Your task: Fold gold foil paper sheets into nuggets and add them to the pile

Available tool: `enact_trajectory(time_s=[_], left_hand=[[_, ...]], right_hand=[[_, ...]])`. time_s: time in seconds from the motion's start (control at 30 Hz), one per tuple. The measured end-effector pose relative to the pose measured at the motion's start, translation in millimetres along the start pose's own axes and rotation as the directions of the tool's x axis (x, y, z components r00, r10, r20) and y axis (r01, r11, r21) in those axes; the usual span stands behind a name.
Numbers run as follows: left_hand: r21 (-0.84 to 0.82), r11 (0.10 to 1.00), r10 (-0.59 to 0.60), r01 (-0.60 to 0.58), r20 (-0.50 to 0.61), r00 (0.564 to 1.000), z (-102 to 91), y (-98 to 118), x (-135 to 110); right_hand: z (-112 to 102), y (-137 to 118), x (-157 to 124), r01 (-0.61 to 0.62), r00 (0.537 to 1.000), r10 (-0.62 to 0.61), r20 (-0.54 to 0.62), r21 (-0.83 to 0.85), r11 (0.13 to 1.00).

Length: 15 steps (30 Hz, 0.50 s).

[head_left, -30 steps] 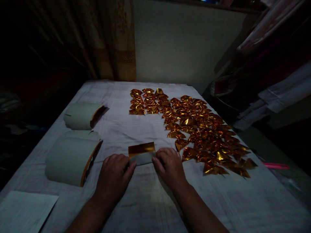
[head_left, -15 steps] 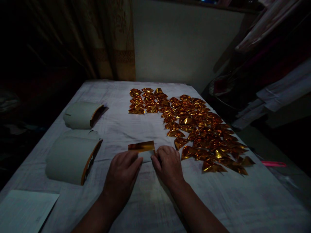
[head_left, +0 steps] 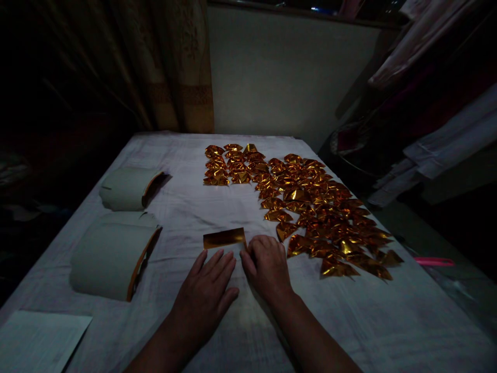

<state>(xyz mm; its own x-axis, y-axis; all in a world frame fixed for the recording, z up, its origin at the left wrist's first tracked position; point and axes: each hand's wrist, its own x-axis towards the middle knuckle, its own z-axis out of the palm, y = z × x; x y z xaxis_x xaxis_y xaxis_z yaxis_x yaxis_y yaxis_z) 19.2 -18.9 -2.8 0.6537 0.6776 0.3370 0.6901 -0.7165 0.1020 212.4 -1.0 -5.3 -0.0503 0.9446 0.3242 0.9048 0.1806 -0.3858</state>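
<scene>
A sheet of gold foil paper (head_left: 224, 238) lies partly folded on the cloth in front of me, its gold strip at the far side and its pale face nearer. My left hand (head_left: 209, 285) rests flat with fingers stretched over the pale near part. At the sheet's right end, my right hand (head_left: 267, 263) has its thumb and curled fingers closed on the edge. Just right of that hand begin rows of folded gold foil pieces (head_left: 298, 197), shiny and pointed at the ends.
Two curved stacks of pale-backed sheets (head_left: 111, 254) with orange-gold edges lie at left. A white sheet (head_left: 39, 342) sits at the near left corner of the cloth-covered table (head_left: 248, 347). Hanging clothes (head_left: 454, 134) and a pink object (head_left: 434, 261) are beyond the right edge.
My left hand has gone from curled fingers at the sheet's left end to lying flat across its near part. My right hand stays at the right end.
</scene>
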Motion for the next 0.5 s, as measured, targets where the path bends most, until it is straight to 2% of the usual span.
enact_trajectory(time_s=[0.33,0.4,0.5], left_hand=[[0.045,0.998,-0.051,0.052,-0.020,0.999,-4.8,-11,-21],[0.056,0.997,-0.052,0.053,-0.022,0.998,-5.0,-12,-23],[0.086,0.996,-0.036,0.040,-0.040,0.999,-3.7,-12,-24]], right_hand=[[5,5,-2,0.002,0.997,0.001,-0.083,0.034,0.999],[4,3,-3,0.058,0.993,-0.053,-0.109,0.040,0.997],[-1,-6,-9,0.245,0.967,-0.239,-0.086,0.068,0.967]])
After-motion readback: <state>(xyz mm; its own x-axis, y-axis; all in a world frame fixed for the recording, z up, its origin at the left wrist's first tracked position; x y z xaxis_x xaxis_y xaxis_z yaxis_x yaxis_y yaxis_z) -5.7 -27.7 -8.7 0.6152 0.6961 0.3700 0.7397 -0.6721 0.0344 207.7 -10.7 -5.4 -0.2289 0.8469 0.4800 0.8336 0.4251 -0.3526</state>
